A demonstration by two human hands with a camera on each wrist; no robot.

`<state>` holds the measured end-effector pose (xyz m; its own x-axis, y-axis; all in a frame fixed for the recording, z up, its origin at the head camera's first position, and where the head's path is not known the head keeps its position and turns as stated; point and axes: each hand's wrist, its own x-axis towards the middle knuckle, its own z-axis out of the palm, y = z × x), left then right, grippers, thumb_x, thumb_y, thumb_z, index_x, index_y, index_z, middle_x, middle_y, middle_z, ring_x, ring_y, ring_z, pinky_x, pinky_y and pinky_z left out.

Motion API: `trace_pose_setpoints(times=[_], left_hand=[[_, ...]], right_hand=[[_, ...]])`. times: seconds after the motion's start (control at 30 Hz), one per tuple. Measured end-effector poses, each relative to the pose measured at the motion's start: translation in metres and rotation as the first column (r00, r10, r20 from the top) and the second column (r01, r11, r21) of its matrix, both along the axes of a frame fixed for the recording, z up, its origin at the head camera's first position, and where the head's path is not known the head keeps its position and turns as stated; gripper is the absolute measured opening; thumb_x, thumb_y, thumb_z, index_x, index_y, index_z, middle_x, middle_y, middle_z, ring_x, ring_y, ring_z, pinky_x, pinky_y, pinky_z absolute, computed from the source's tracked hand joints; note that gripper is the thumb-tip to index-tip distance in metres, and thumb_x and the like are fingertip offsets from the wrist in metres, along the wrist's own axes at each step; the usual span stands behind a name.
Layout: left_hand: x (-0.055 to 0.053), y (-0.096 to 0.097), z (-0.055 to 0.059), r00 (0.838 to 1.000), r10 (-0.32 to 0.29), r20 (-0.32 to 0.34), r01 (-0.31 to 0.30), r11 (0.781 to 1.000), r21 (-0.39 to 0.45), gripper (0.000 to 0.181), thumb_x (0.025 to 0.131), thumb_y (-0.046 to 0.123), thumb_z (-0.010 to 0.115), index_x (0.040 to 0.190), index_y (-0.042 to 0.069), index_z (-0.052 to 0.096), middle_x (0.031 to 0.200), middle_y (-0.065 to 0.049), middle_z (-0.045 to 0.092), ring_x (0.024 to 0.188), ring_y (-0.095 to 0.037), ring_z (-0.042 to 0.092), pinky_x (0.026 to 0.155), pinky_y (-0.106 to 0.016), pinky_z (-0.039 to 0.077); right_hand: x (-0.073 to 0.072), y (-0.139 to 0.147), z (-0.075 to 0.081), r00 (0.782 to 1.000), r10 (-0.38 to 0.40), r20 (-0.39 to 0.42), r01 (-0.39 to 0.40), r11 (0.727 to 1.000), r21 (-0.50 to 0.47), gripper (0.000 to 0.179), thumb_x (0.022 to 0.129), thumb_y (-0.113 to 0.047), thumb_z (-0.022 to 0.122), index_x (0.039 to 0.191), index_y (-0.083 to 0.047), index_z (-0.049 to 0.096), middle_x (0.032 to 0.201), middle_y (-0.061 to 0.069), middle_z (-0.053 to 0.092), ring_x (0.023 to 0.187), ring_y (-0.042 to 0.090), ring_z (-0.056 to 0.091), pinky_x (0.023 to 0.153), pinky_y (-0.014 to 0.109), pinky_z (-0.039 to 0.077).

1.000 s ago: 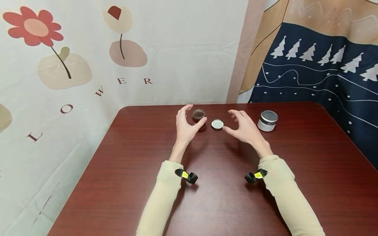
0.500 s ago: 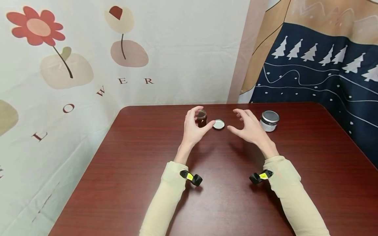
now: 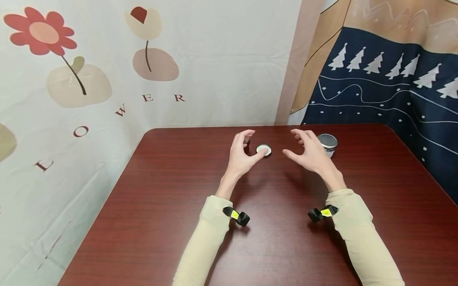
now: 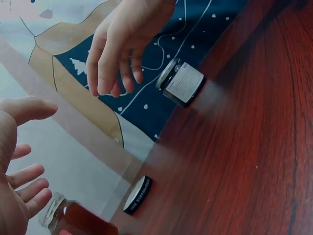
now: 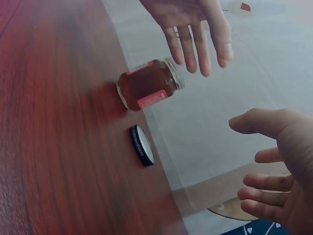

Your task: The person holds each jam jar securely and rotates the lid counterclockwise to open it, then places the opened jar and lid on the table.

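Hovering at the upper middle of the head view, the left hand and the right hand face each other over the worktop, well apart. Each grip has its thumb spread away from its fingers, and both hold nothing.

Behind the left hand stands an amber jar, mostly hidden by the fingers in the head view; the right wrist view shows it whole at upper centre, upright on the worktop, uncapped, with red labels and a clear threaded neck (whether a fingertip touches that neck, I cannot tell). Just beside it lies a lid, pale inside facing up and dark rim lettered in tiny print, partly covered by the left thumb at the upper middle of the head view.

Near the right hand, at the upper right of the head view, a silver-topped jar stands upright with a white label. Pale sleeves reach in from the bottom edge, and a flower-printed cloth hangs behind, meeting a dark blue tree-patterned one at upper right.
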<state>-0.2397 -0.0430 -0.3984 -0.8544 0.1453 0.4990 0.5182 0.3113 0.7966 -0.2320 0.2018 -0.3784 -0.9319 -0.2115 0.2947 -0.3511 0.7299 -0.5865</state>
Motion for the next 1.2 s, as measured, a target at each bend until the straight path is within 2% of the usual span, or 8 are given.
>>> trace_pose_setpoints(times=[0.33, 0.67, 0.9, 1.2], left_hand=[[-0.001, 0.009, -0.002, 1.000, -0.014, 0.025, 0.014, 1.000, -0.022, 0.064, 0.081, 0.021, 0.083, 0.137, 0.009, 0.053, 0.129, -0.008, 0.055, 0.119, -0.020, 0.049, 0.101, -0.047, 0.046], [-0.002, 0.020, -0.003, 0.999, -0.035, 0.038, 0.035, 0.999, -0.005, 0.064, 0.081, 0.023, 0.084, 0.136, 0.010, 0.054, 0.129, -0.007, 0.055, 0.118, -0.019, 0.049, 0.101, -0.046, 0.046], [-0.004, 0.025, -0.005, 0.998, -0.029, 0.062, 0.031, 0.999, -0.030, 0.064, 0.080, 0.023, 0.085, 0.135, 0.011, 0.054, 0.127, -0.006, 0.055, 0.115, -0.017, 0.049, 0.098, -0.031, 0.046], [-0.006, 0.034, -0.009, 0.996, -0.044, 0.076, 0.045, 0.999, -0.022, 0.065, 0.080, 0.022, 0.086, 0.136, 0.007, 0.054, 0.129, -0.009, 0.055, 0.117, -0.021, 0.050, 0.102, -0.044, 0.046]], right_hand=[[0.004, 0.014, 0.005, 0.999, -0.032, 0.007, 0.032, 0.999, 0.000, 0.071, 0.091, -0.036, 0.074, 0.148, -0.004, 0.044, 0.138, 0.024, 0.046, 0.119, 0.040, 0.050, 0.096, 0.060, 0.047], [0.004, 0.031, 0.006, 0.997, -0.071, 0.008, 0.071, 0.997, -0.002, 0.071, 0.091, -0.038, 0.073, 0.147, -0.002, 0.045, 0.140, 0.025, 0.045, 0.119, 0.042, 0.051, 0.096, 0.063, 0.044], [0.001, 0.043, 0.002, 0.994, -0.105, 0.022, 0.105, 0.994, 0.001, 0.070, 0.091, -0.038, 0.072, 0.146, -0.003, 0.046, 0.143, 0.025, 0.042, 0.127, 0.043, 0.041, 0.100, 0.066, 0.039], [-0.003, 0.060, -0.005, 0.987, -0.157, 0.044, 0.158, 0.987, -0.008, 0.068, 0.092, -0.039, 0.070, 0.146, -0.004, 0.047, 0.144, 0.028, 0.039, 0.127, 0.045, 0.031, 0.093, 0.066, 0.039]])
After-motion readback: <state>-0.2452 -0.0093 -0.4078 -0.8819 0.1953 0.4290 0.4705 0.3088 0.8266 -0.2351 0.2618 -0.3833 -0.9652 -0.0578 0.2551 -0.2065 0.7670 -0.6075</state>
